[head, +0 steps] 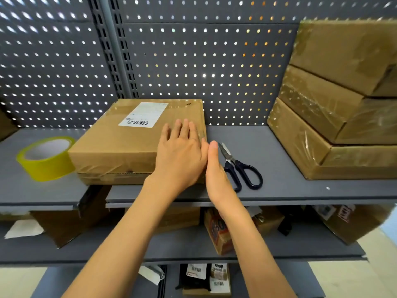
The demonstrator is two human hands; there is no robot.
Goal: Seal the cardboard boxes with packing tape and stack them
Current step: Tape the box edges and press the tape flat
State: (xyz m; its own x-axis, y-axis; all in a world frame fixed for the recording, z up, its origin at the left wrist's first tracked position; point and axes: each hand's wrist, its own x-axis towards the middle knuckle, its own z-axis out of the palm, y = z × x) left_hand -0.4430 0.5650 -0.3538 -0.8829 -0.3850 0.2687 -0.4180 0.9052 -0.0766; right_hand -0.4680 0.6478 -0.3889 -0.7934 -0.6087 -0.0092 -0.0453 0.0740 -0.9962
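Note:
A flat cardboard box (120,143) with a white barcode label lies on the grey shelf (279,190), wrapped in clear tape. My left hand (182,151) lies flat on the box's top near its right edge, fingers straight. Against the box's right side stands my right hand (217,168), edge-on with straight fingers. A roll of yellowish packing tape (46,159) stands just left of the box. Black-handled scissors (240,168) lie on the shelf right of my right hand. At the right rises a stack of three taped boxes (335,104).
A perforated grey back panel (214,61) closes the shelf behind. Lower shelves hold several cardboard boxes (219,233) and labelled parcels (206,278). A brown box corner (6,125) shows at the far left.

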